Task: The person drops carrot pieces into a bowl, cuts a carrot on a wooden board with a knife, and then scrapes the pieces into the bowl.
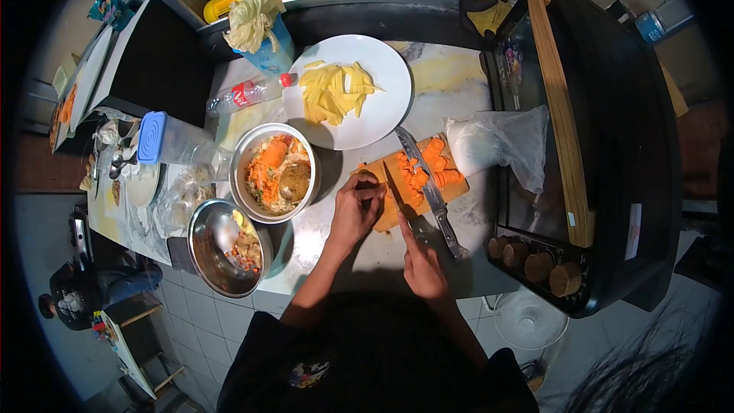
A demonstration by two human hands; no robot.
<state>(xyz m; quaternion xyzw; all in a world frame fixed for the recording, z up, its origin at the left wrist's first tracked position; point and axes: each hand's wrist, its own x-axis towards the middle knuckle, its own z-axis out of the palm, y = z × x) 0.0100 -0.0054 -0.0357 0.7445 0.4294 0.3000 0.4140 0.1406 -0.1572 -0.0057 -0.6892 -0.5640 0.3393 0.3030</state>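
My right hand grips a knife, its forefinger stretched along the back; the narrow blade points away from me over a wooden cutting board. Just left of the blade, my left hand has its fingers curled together at the board's left part; what they hold is too hidden to name. Cut carrot pieces lie on the board's right side. A second, larger knife with a dark handle rests across the board among them, touched by neither hand.
A white plate holds pale yellow strips. A white bowl of mixed food and a metal bowl stand left, near a plastic bottle. Right are a plastic bag of white powder and a black oven. A person is far left.
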